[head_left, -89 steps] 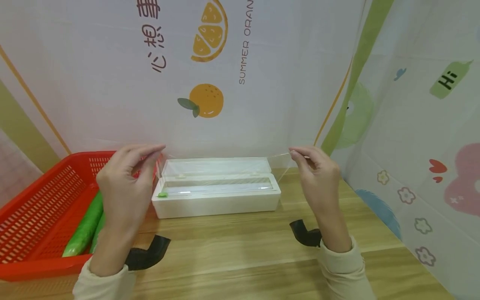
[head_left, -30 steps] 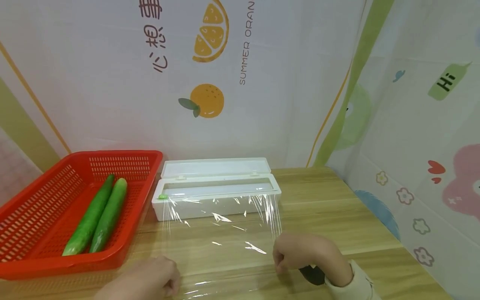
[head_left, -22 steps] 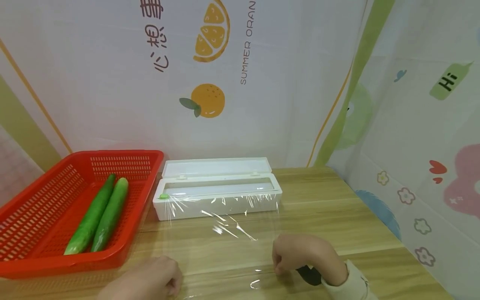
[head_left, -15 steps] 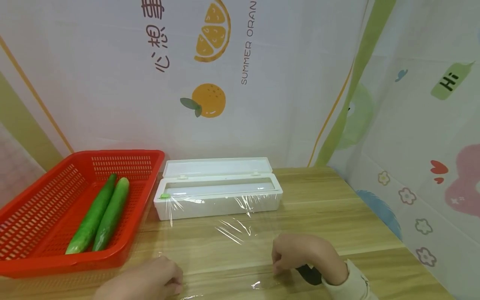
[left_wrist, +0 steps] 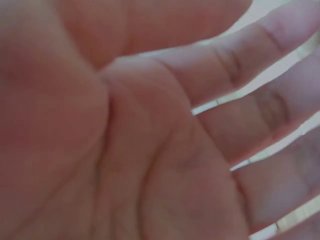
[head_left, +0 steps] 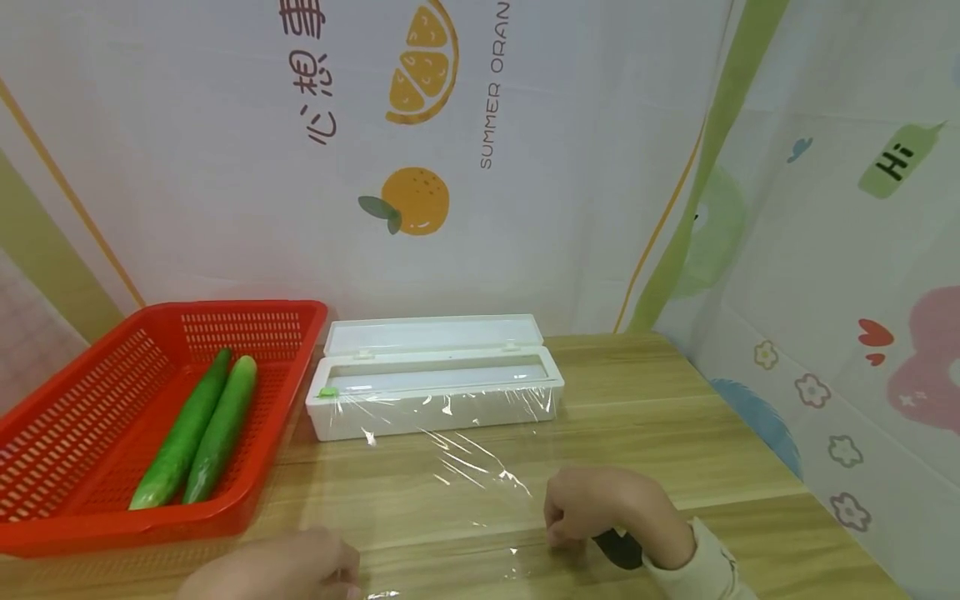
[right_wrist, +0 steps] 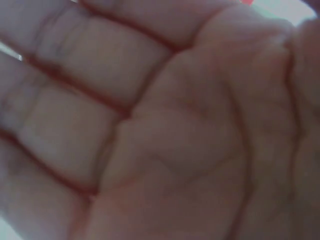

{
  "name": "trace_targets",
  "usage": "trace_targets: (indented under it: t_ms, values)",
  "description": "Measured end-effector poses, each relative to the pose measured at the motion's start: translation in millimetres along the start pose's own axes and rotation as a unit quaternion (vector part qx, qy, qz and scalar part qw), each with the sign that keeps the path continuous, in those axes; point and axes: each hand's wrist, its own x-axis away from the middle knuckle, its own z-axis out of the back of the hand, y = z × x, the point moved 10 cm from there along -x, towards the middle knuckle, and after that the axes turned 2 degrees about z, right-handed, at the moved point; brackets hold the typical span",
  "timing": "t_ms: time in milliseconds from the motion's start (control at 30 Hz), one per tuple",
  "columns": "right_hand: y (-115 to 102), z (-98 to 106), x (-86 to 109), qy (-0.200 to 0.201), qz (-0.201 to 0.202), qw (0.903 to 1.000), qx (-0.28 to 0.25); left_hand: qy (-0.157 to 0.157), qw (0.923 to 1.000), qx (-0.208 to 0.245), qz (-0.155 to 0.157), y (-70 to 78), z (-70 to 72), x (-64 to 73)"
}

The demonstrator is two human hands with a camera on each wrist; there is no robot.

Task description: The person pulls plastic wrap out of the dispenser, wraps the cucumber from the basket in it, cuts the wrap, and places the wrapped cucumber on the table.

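A sheet of clear cling film [head_left: 465, 475] runs from the front of a white cling film dispenser box [head_left: 435, 412] towards me, low over the table, with bright creases. My left hand [head_left: 277, 567], at the bottom edge of the head view, pinches the film's near left corner; its fingertips are partly hidden. On the other side my right hand [head_left: 592, 504] pinches the right edge, knuckles up. Both wrist views show mainly palms: the left palm [left_wrist: 150, 150] with its fingers spread apart, the right palm [right_wrist: 190, 140] with its fingers close together. Neither shows the fingertips.
A red plastic basket [head_left: 277, 450] stands on the left with two cucumbers [head_left: 221, 433] in it. The box's lid [head_left: 435, 333] is tipped back, and a green slider [head_left: 327, 392] sits at its left end. Behind the wooden table [head_left: 637, 417] hangs a printed curtain [head_left: 570, 167].
Both hands came down from above the box towards me, drawing the film out across the table. Since half a second ago the left hand has shifted slightly down; the right has stayed put.
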Motion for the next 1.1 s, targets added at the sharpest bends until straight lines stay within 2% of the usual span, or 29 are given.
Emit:
trace_targets:
  t_ms: [200,367,467,567,700,767,900,967,1033,1100]
  values:
    - [3.3,0.9,-0.4,0.006,-0.011,0.9996,-0.024,0.000,0.9998,-0.010,-0.019,3.6,2.9,3.0]
    - [-2.3,4.8,-1.7,0.017,0.022,0.9994,-0.020,-0.006,0.9997,0.008,-0.022,1.4,8.0,5.6]
    - [-6.5,7.0,-2.8,0.024,0.044,0.9986,-0.019,-0.003,0.9982,0.005,-0.060,5.8,13.2,4.6]
    - [-9.0,8.6,-4.0,0.028,0.055,0.9977,-0.027,-0.001,0.9976,0.008,-0.070,6.3,18.2,3.1]
    - [-11.5,12.4,-5.5,0.039,0.065,0.9965,-0.035,0.028,0.9962,0.012,-0.082,7.4,28.9,5.9]
    - [-13.8,15.8,-6.0,0.050,0.075,0.9954,-0.031,0.057,0.9929,0.001,-0.105,11.2,36.7,8.8]
    - [-20.0,23.0,-6.6,0.076,0.105,0.9913,-0.023,0.117,0.9827,-0.033,-0.140,17.4,52.7,14.4]
    - [-23.3,26.3,-7.3,0.089,0.117,0.9888,-0.023,0.154,0.9742,-0.055,-0.155,19.8,61.5,18.2]
    - [-27.0,28.7,-8.6,0.101,0.129,0.9864,-0.018,0.180,0.9695,-0.069,-0.152,19.2,69.7,21.2]
    - [-31.0,30.2,-11.1,0.112,0.135,0.9843,-0.011,0.214,0.9604,-0.089,-0.155,19.8,79.5,25.7]
